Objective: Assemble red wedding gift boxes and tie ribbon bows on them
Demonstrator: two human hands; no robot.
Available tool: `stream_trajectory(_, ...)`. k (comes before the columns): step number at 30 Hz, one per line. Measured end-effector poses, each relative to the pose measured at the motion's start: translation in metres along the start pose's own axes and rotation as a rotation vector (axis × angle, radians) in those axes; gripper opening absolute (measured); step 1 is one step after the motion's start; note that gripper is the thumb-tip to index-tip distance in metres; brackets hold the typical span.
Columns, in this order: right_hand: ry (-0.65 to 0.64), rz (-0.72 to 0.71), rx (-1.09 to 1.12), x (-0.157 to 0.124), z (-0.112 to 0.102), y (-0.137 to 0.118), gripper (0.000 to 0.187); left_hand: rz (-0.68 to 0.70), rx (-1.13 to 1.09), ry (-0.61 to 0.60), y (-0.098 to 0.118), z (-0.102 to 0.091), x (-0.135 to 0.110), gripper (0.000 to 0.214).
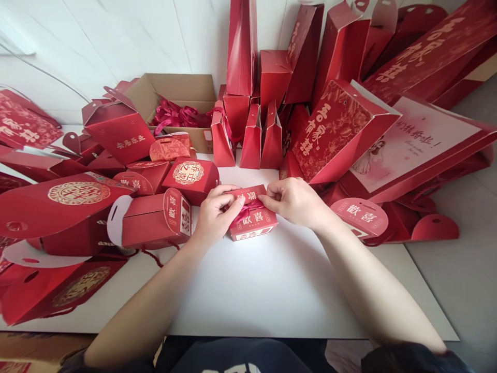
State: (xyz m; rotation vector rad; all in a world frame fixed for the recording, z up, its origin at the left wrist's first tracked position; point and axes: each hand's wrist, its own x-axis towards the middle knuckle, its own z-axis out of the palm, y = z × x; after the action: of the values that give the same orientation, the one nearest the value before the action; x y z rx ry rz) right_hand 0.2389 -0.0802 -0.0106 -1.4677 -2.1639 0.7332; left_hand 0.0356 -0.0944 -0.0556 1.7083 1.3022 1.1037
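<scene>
A small red gift box [254, 224] with white characters lies on the white table [272, 290] in front of me. A dark red ribbon [248, 208] crosses its top. My left hand [215, 215] grips the box's left side, fingers pinched on the ribbon. My right hand [293, 201] pinches the ribbon from the right, fingers curled over the box's top edge. Both hands touch the box.
Many red gift boxes and bags crowd the table's left [155, 220], back [252, 134] and right [341, 129]. An open cardboard carton [182, 88] holds red ribbons [174, 115]. A round-flapped box [359, 217] lies beside my right wrist. The table's right edge drops to a grey floor.
</scene>
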Motion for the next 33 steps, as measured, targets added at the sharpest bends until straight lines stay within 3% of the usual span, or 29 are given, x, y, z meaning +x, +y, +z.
stream_trajectory(3, -0.069, 0.009, 0.098, -0.002, -0.004, 0.001, 0.044, -0.046, -0.124, -0.004, -0.003, 0.000, 0.001, 0.039)
stream_trajectory(8, -0.328, 0.039, 0.335, -0.006, -0.015, 0.001, 0.046, -0.181, -0.387, 0.032, -0.010, 0.001, 0.002, 0.036)
stream_trajectory(14, -0.567, 0.049, 0.357, -0.011, -0.026, 0.006, 0.042, -0.201, -0.423, 0.108, -0.010, 0.005, 0.001, 0.028)
stream_trajectory(16, -0.542, 0.065, 0.347, -0.012, -0.028, 0.007, 0.042, -0.207, -0.421, 0.101, -0.011, 0.004, 0.002, 0.027)
stream_trajectory(21, -0.160, 0.093, 0.366, -0.009, -0.022, 0.007, 0.032, -0.161, -0.360, 0.070, -0.015, 0.002, 0.003, 0.033)
stream_trajectory(26, -0.273, 0.009, 0.560, -0.003, -0.012, 0.007, 0.029, -0.069, -0.229, 0.074, -0.009, 0.001, 0.002, 0.037)
stream_trajectory(30, -0.245, 0.055, 0.730, -0.001, -0.011, 0.007, 0.034, -0.032, -0.210, 0.051, -0.005, 0.000, 0.001, 0.041)
stream_trajectory(33, -0.293, 0.094, 0.786, 0.000, -0.011, 0.008, 0.035, -0.027, -0.227, 0.030, -0.004, 0.000, 0.000, 0.040)
